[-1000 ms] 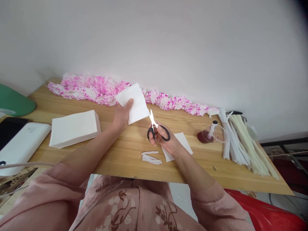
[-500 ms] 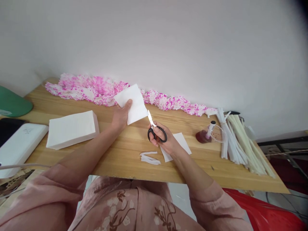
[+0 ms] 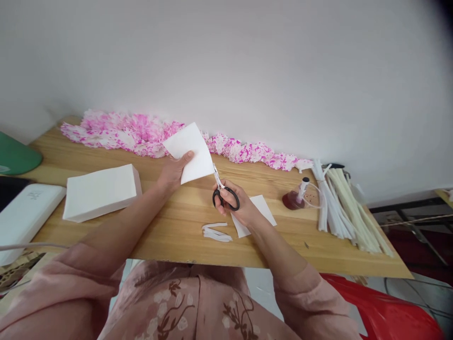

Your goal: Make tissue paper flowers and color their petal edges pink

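Note:
My left hand (image 3: 175, 169) pinches a square white sheet of paper (image 3: 193, 146) by its left side, thumb on top, holding it tilted above the table. Black-handled scissors (image 3: 226, 198) are in my right hand (image 3: 239, 200), fingers through the loops. Their blades meet the lower right corner of the held sheet. Beneath my right wrist lies another white sheet (image 3: 264, 210), partly hidden by the hand. Several narrow white strips (image 3: 216, 233) rest on the wooden table (image 3: 170, 236) just left of it.
To the left stand a thick stack of white paper (image 3: 101, 191), a white power bank (image 3: 33, 212) and a green container (image 3: 17, 153). Crumpled pink-and-white paper (image 3: 130, 132) runs along the wall. On the right are a flask of dark red liquid (image 3: 294, 198) and bundled pale strips (image 3: 350, 208).
The scissors have closed from spread blades onto the corner of the held sheet. The whole view has shifted slightly, so things appear a little further left.

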A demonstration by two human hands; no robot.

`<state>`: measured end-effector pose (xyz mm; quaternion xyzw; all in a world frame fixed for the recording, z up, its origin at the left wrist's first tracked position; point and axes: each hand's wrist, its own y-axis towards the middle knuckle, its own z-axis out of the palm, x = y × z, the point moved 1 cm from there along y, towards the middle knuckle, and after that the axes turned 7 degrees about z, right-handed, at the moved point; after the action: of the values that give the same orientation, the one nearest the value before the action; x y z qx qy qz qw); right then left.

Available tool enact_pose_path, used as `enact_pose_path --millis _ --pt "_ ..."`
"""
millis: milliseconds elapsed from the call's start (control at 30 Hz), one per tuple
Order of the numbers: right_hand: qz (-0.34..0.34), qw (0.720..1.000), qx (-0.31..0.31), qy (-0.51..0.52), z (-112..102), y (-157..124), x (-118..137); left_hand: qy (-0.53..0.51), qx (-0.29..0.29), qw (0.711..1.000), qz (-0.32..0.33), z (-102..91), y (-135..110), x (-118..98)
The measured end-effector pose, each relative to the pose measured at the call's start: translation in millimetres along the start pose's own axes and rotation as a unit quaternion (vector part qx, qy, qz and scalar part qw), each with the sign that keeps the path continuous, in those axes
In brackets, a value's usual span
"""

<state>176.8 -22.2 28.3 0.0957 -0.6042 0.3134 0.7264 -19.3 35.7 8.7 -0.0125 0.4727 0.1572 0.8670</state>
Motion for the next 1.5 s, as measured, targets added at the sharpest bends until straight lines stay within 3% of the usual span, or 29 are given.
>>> enact_pose_path --millis 467,1100,1367,1500 --pt "-0.004 1.000 0.001 0.017 -1 0 1 -0.008 0.019 0.999 -0.034 6.3 -6 0" --pt "-0.017 0.999 -0.029 -0.025 0 0 1 -0.001 0.019 1.000 -0.013 6.5 -6 -2" --pt "0.003 1.000 0.013 0.008 0 0 0 -0.002 0.016 1.000 -0.021 10.3 -8 -6" --pt "0.010 1.000 0.005 0.025 -1 1 0 -0.005 0.032 0.999 -0.037 12.9 -11 -5"
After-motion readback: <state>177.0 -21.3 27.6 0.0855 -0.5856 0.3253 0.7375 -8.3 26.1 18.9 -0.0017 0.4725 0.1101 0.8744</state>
